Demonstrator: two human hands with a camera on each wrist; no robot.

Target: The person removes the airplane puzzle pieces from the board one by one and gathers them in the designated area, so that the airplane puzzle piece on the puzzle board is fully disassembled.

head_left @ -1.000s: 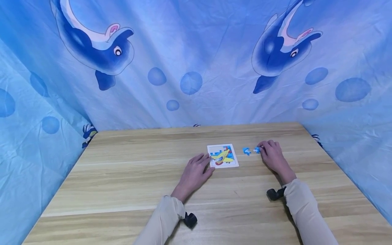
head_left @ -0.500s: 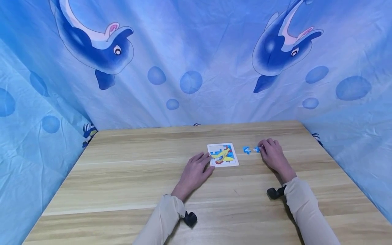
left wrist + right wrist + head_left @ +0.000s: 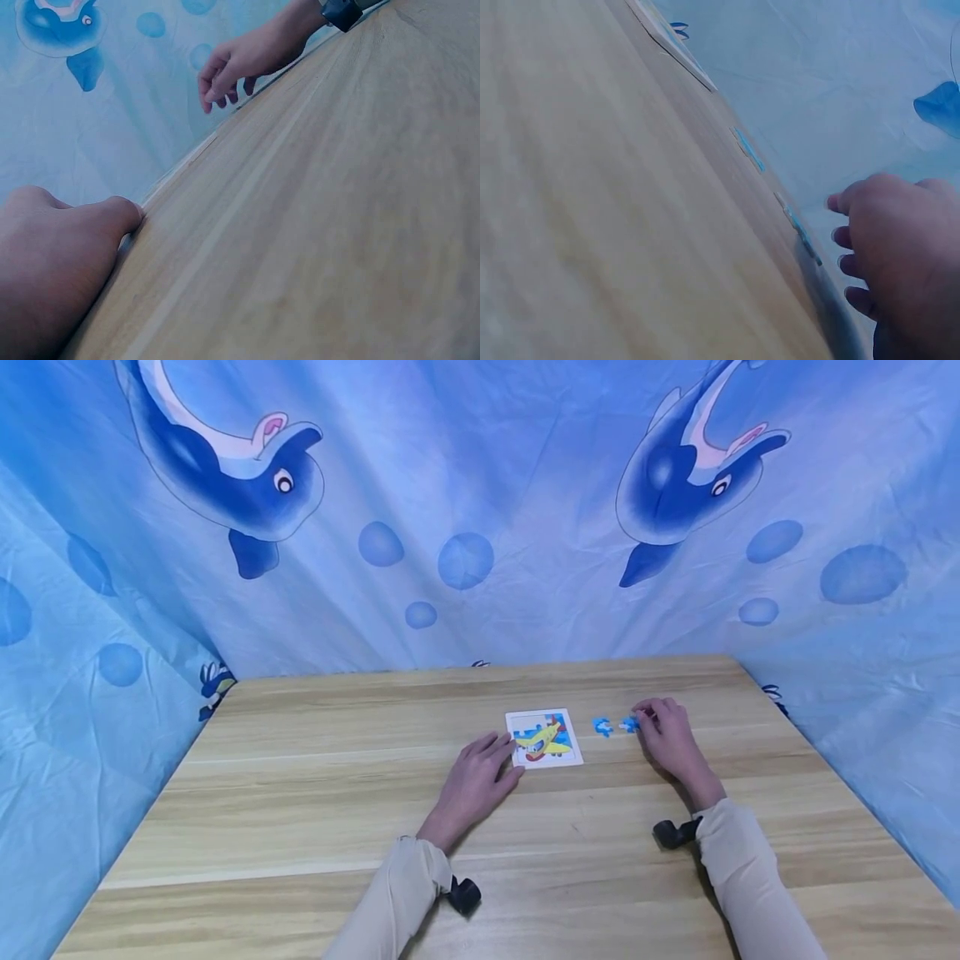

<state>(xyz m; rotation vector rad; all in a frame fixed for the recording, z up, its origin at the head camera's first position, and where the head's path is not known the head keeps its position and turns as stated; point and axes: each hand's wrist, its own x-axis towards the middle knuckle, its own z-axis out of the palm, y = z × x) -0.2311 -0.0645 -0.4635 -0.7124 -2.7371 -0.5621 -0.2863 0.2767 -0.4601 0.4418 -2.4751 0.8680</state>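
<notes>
A small square jigsaw board (image 3: 553, 763) with a white border and a yellow airplane picture lies on the table. Bare patches show at its upper left. My left hand (image 3: 472, 781) rests at its left edge, fingers extended and thumb by the lower corner. Right of the board lie two blue-and-white jigsaw pieces, the nearer piece (image 3: 602, 727) and the farther piece (image 3: 628, 725). My right hand (image 3: 670, 739) is beside the farther piece, fingers loosely bent. In the right wrist view, the fingertips (image 3: 842, 238) are apart from that piece, with nothing between them.
The wooden tabletop (image 3: 300, 827) runs back to a blue dolphin-print curtain (image 3: 525, 460), which also closes off both sides. Black wrist cameras hang from the left cuff (image 3: 465, 897) and the right cuff (image 3: 673, 835).
My right fingers have drawn up slightly off the farther jigsaw piece, so more of it shows. The left hand and the board stay where they were.
</notes>
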